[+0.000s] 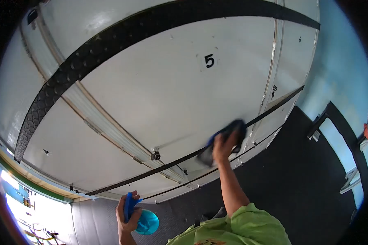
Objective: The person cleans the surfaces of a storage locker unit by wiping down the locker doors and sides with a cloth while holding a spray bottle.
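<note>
My left hand (129,214) is wrapped round the blue top of a spray bottle (147,222), whose rounded body holds clear blue liquid. The bottle hangs low, below the bottom edge of a large white panel (167,90) marked with a black 5. Farther right, my right hand (225,148) presses a dark cloth (239,132) onto the panel's lower part, across a thin black strip (167,166). The cloth and fingers are somewhat blurred by motion. Part of the strip is hidden behind them.
A wide black textured band (151,30) crosses the panel higher up. A metal latch (155,154) sticks out beside the vertical seam. Dark flooring (282,188) lies below. At right stands a light blue wall (339,69) with a black frame (343,130); a bright opening (49,212) is at lower left.
</note>
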Motion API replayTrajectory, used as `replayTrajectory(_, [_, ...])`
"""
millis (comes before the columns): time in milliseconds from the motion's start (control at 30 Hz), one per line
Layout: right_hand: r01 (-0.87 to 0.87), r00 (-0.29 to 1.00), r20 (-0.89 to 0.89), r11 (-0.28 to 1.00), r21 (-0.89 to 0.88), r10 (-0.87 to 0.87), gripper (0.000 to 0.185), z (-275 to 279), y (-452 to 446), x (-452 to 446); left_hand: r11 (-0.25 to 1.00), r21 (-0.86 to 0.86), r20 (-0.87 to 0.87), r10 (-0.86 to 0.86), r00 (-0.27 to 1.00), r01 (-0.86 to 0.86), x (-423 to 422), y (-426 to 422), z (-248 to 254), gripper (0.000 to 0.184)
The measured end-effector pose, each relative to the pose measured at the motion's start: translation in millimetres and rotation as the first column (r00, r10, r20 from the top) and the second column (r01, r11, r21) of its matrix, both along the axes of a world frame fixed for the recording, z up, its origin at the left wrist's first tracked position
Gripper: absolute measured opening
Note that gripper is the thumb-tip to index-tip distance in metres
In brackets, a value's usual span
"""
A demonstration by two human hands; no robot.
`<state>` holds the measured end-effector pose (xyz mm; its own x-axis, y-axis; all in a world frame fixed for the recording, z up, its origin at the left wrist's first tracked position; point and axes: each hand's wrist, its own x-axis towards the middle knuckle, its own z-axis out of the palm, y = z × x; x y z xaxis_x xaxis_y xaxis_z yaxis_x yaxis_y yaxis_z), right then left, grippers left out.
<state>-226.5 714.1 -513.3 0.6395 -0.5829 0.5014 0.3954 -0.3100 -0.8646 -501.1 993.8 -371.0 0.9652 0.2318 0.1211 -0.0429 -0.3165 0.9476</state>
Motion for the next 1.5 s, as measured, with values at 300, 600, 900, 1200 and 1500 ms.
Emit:
replayTrajectory(300, [-0.044, 0.997, 0.027, 0.801, -0.598, 0.075, 0.079, 22.2, -11.7, -9.5, 0.993, -0.064, -0.03, -0.101, 0.994, 0.099, 49.4, -64.5, 4.8, 0.045])
replayTrajectory(600, [0.223, 0.973, 0.171, 0.842, -0.491, -0.157, 0.069, 8.7, -40.7, 29.8, 0.957, -0.101, -0.035, -0.278, 0.96, 0.274, 93.7, -124.4, -16.7, 0.046])
replayTrajectory(900, [0.155, 0.971, 0.24, 0.802, -0.577, -0.015, 0.063, 149.1, -145.4, 71.6, 0.963, -0.105, 0.022, -0.247, 0.969, 0.248, 115.6, -162.7, -20.5, 0.046])
replayTrajectory(1200, [0.096, 0.979, 0.205, 0.854, -0.512, 0.013, 0.061, -16.0, -135.2, 66.6, 0.992, -0.073, -0.111, -0.111, 0.988, 0.103, 112.1, -174.1, -36.1, 0.049])
replayTrajectory(1500, [-0.236, 0.971, -0.116, 0.74, -0.629, 0.211, 0.048, -44.0, -16.7, -17.0, 0.99, -0.069, -0.167, -0.135, 0.977, 0.125, 91.0, -177.3, -50.6, 0.045])
